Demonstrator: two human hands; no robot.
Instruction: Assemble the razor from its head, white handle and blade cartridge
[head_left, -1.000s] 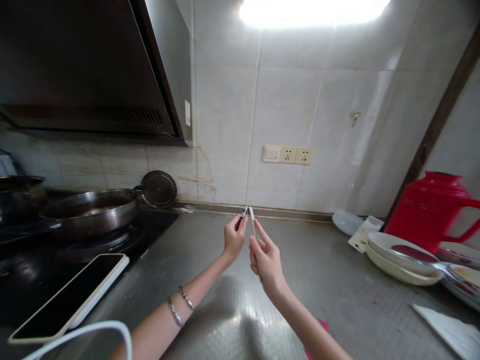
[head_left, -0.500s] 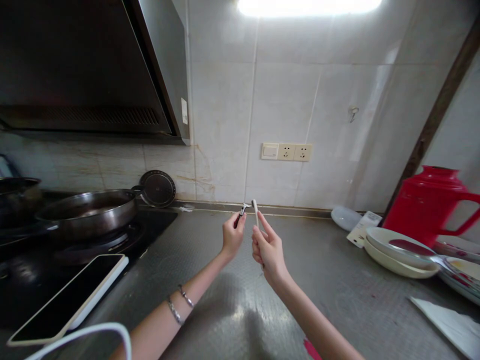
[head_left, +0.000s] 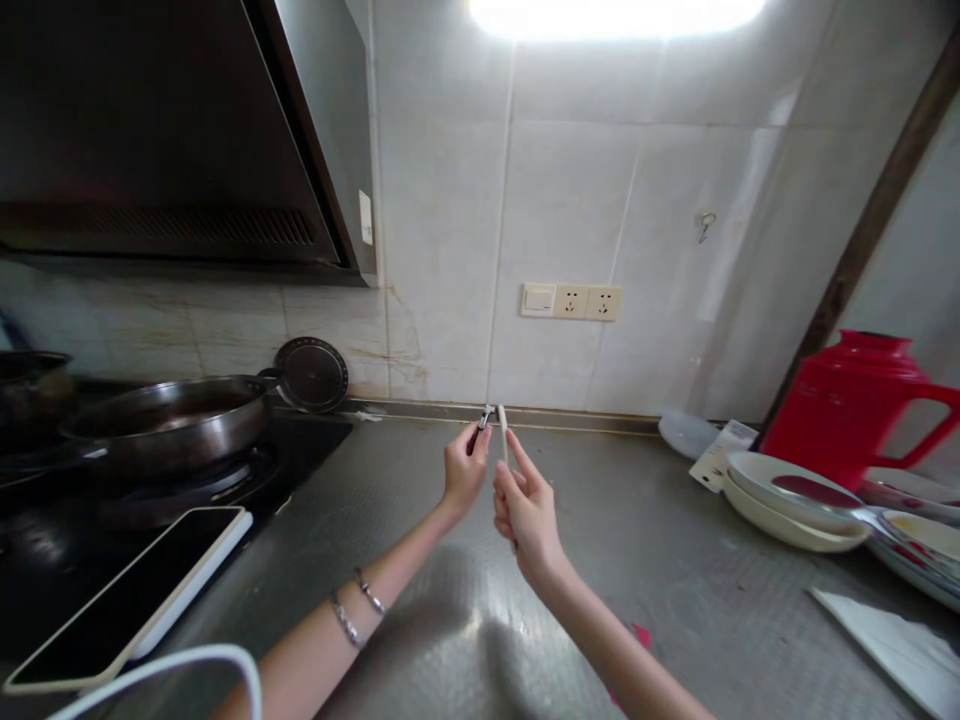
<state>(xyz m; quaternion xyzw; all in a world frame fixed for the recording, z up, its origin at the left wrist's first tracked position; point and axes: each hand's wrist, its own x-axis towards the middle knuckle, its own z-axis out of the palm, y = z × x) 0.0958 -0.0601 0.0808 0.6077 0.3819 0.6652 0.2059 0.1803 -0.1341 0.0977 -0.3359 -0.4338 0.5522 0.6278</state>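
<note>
Brush (head_left: 503, 426) now sits nearer the tool (head_left: 484, 419) — left hand (head_left: 463, 474) pinches the tool, right hand (head_left: 529, 515) curls round the brush.

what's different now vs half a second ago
The right hand brought the slim white stick leftward, closer to the metal-headed tool in the left hand. Both hands kept their grip; nothing was let go. The phone and pan stayed put.

Your counter (head_left: 637, 545) is grey metal, its shine uneven. On the right side you have stacked bowls (head_left: 780, 524), a white sheet (head_left: 892, 645) nearer and a pale dish (head_left: 684, 436) farther back. At far left lies a white scrap (head_left: 366, 416).
</note>
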